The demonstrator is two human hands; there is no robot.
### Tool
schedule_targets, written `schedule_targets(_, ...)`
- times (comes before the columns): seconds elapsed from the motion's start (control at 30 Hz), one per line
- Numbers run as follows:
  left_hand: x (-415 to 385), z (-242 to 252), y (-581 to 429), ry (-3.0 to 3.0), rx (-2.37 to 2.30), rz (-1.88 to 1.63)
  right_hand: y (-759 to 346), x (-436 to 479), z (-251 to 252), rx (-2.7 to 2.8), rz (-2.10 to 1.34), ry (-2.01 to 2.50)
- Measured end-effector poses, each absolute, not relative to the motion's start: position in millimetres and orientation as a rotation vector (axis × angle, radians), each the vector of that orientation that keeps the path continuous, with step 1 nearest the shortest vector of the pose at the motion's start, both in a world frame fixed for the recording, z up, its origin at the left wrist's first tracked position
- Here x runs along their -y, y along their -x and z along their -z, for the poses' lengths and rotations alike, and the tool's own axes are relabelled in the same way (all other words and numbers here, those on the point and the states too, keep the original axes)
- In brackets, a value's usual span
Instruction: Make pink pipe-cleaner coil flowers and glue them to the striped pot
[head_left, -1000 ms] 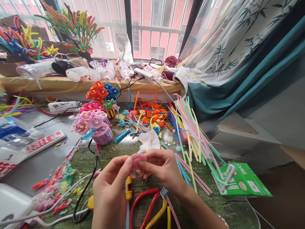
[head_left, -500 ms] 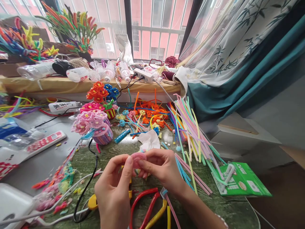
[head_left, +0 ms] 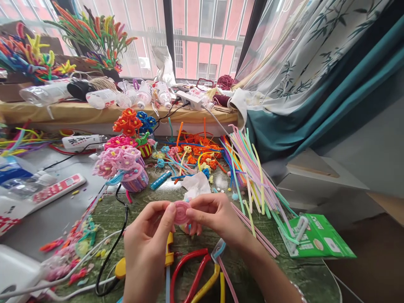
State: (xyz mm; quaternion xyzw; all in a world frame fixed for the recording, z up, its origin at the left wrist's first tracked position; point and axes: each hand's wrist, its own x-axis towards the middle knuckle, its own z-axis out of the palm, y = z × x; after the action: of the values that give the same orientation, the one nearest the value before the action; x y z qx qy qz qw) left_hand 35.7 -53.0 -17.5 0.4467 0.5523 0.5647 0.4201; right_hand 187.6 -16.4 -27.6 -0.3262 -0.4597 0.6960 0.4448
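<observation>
Between my two hands is a pink coil of pipe cleaner [head_left: 181, 213], wound into a flat round spiral. My left hand [head_left: 150, 235] pinches its left edge between thumb and fingers. On the right edge, the thumb and fingers of my right hand [head_left: 214, 214] close in the same way. Just behind the coil lies a crumpled white tissue [head_left: 197, 185], with small pastel bits partly hidden by my fingers. Below my hands are red-handled pliers [head_left: 189, 269], a yellow-handled tool [head_left: 210, 282] and a yellow glue gun [head_left: 169, 250], partly covered by my left hand.
Pipe-cleaner flowers in a pot [head_left: 120, 164] stand at the left. Loose pipe cleaners [head_left: 252, 172] are heaped at the right by a green packet [head_left: 318, 235]. A black cable [head_left: 124, 227] runs across the left side. Plastic bottles [head_left: 101, 99] line the windowsill.
The pink coil has tilted to show more of its spiral face, and both hands have shifted slightly with it. My grip on both edges stays. The camera view has moved a little.
</observation>
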Motion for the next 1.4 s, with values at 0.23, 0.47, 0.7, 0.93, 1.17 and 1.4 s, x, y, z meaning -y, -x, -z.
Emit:
schedule_targets(0.23, 43.7, 11.1, -28.2, -1.187, -1.303, -1.288, -189.0, 14.2, 33.0, 1.17, -1.775, 0.817)
schedule_targets(0.47, 29.4, 5.0, -22.0, -1.301, -1.268, -1.2, -190.6, 9.3, 33.4, 1.097, -1.75, 0.868)
schedule_targets(0.7, 14.3, 6.7, -15.9, -1.349, -1.19, -1.2, -196.0, 6.9, 41.3, 1.053, -1.809, 0.73)
schedule_targets(0.93, 9.4, 8.3, -18.5, -1.319, -1.145, -1.215, -194.1, 4.6, 40.8, 1.084, -1.635, 0.805)
schedule_targets(1.17, 13.0, 16.9, -17.3, -1.378, -1.169, -1.251, -191.5, 10.1, 35.3, 1.148, -1.421, 0.947)
schedule_targets(1.4, 16.3, 10.4, -20.2, -1.349, -1.223, -1.227, -187.0, 19.1, 35.1, 1.521, -0.749, 0.967)
